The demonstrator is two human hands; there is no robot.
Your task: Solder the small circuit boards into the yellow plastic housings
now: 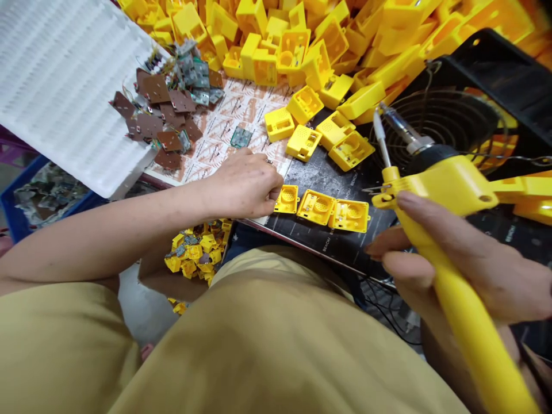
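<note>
My right hand (466,276) is wrapped round the yellow handle of a soldering gun (435,190), its metal tip pointing up and away over a black fan with a wire guard (444,118). My left hand (245,184) rests knuckles-up on the bench edge with its fingers curled. Its fingertips touch the leftmost of three open yellow plastic housings (321,207) that lie in a row on a black mat (328,172). What the fingers pinch, if anything, is hidden.
A big heap of yellow housings (302,40) fills the back of the bench. Brown and green circuit boards (166,109) lie at the left beside a white ribbed tray (56,80). One small green board (240,137) lies alone. Below the bench sits a bin of yellow parts (196,253).
</note>
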